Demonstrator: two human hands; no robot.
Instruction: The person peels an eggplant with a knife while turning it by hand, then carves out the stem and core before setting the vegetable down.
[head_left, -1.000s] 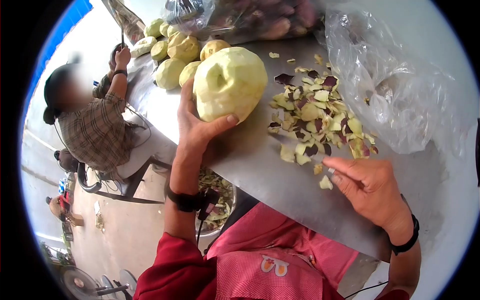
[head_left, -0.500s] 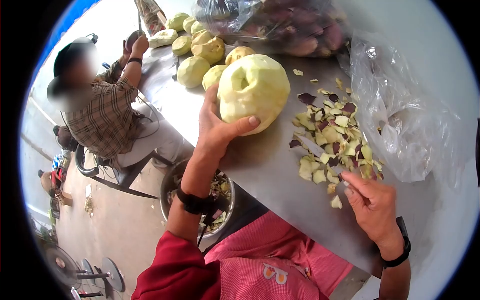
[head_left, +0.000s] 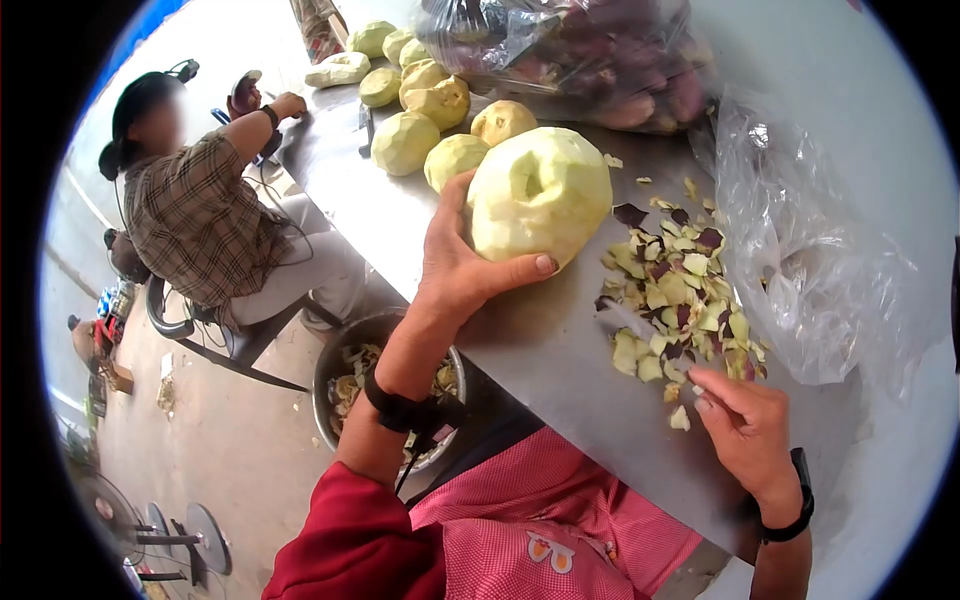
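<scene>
My left hand is wrapped round the lower left side of a large, peeled, pale green vegetable with a hollow in its top, raised over the metal table. On the right, my right hand pinches the end of a small knife between thumb and fingers. The knife's pale blade points up and left over a heap of pale and purple peelings; its handle is mostly hidden. Beyond my left hand lie several peeled vegetables.
A clear bag of purple vegetables sits at the back. An empty-looking plastic bag lies right. A metal bowl of scraps stands below the table's left edge. A seated co-worker is at the left, near a fan.
The view has shifted, so the table things appear slightly further right and lower. The co-worker's raised hand has come down toward the table. Both my hands keep their holds.
</scene>
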